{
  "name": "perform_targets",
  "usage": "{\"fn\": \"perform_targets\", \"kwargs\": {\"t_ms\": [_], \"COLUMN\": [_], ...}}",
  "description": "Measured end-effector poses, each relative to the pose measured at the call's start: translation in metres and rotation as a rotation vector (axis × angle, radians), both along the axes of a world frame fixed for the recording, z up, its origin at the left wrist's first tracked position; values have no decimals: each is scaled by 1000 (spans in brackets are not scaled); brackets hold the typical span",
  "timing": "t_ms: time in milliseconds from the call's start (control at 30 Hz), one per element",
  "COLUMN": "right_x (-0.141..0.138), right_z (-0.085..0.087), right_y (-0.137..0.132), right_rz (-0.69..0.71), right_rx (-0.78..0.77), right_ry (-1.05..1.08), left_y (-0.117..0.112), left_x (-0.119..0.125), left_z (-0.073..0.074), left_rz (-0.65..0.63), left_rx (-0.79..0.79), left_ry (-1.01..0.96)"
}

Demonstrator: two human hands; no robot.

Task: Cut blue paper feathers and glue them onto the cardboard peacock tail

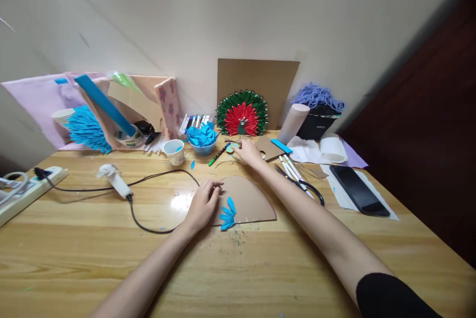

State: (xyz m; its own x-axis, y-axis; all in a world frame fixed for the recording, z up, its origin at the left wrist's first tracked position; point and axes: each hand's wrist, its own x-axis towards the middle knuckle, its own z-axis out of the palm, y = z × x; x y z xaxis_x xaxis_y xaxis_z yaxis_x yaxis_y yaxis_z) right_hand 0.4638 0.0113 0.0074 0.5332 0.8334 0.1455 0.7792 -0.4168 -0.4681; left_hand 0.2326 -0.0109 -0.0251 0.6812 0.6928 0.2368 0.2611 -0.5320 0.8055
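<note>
A half-round piece of brown cardboard (249, 196) lies on the table with its straight edge towards me. Several blue petals (228, 215) sit fanned out near the middle of that edge. My left hand (203, 202) rests on the cardboard's left side, fingers loosely bent and apart, gripping nothing. Beyond the cardboard, my right hand (248, 152) reaches forward, its fingers drawn together at a small light-green cut-out piece (232, 148). The fingertips partly cover this piece. A dark marker with a green end (219, 153) lies just left of it.
Behind stand a bowl of blue pieces (203, 139), a paper cup (174, 152) and a red-and-green peacock fan (242, 114). A corded white glue gun (114, 180) lies left. Scissors (312, 190), white pens (293, 169) and a phone (359, 190) lie right.
</note>
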Motion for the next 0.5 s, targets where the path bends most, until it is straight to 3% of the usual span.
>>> {"fn": "perform_targets", "kwargs": {"t_ms": [133,300,500], "right_x": [0,14,28], "right_z": [-6,-18,-28], "right_y": [25,36,42], "right_rz": [-81,-147,-105], "right_rx": [-52,-87,-80], "right_ry": [23,113,182], "left_y": [-1,-3,-4], "left_x": [-1,-1,-2], "left_z": [1,2,2], "left_rz": [30,30,29], "left_rx": [-13,-42,-54], "left_ry": [-1,2,10]}}
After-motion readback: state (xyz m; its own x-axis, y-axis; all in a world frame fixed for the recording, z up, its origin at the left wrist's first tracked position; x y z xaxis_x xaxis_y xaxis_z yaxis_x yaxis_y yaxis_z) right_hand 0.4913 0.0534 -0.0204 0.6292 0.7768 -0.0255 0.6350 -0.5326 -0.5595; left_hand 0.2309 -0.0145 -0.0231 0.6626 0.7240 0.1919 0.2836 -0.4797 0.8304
